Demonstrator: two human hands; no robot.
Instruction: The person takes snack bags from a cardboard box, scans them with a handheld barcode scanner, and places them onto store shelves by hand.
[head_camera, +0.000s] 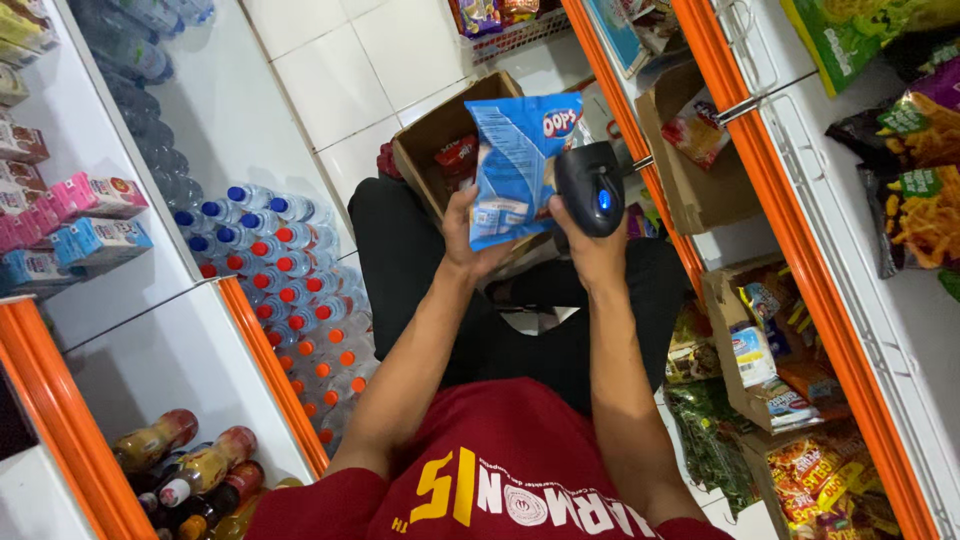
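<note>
Left hand (470, 235) grips blue snack packet (520, 165) upright above open cardboard box (440, 140), right hand (590, 230) closed around black handheld scanner (592, 187) just beside it; best to flatten the packet's back and square the scanner to it.

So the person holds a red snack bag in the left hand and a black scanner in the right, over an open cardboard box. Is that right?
Not quite: the snack bag is blue, not red, as the head view shows. The rest holds: the left hand grips the bag, the right hand holds the black scanner, and both are above the open cardboard box.
</note>
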